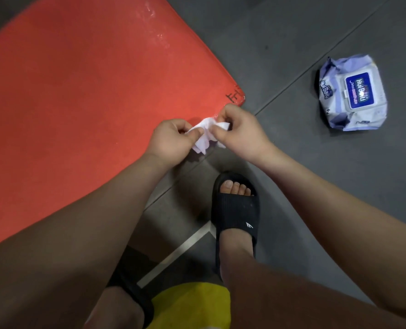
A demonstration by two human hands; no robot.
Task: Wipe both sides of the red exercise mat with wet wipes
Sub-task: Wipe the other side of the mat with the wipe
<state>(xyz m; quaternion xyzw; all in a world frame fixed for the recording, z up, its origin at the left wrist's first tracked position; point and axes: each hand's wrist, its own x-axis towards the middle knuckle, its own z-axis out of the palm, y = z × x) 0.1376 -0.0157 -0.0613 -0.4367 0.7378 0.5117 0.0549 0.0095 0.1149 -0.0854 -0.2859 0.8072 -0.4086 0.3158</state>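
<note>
- Red exercise mat [78, 103]: lies flat on the dark floor [292, 43]; landmark for all entries. Wet sheen along its far right edge.
- Wet wipe [208, 134]: crumpled white sheet, held over the mat's near right corner.
- Left hand [173, 141]: fingers curled, pinching the wipe's left side.
- Right hand [237, 131]: fingers curled, pinching the wipe's right side.
- Wipes packet [352, 93]: on the floor, well apart from the mat, to its right; lid apparently closed.
- Black slide sandal [235, 210]: on the floor near the mat's corner.
- Step in hand, judged: unfolding or regripping the wipe.
- Next move calls for: spreading the wipe, pressing it flat on the mat.
</note>
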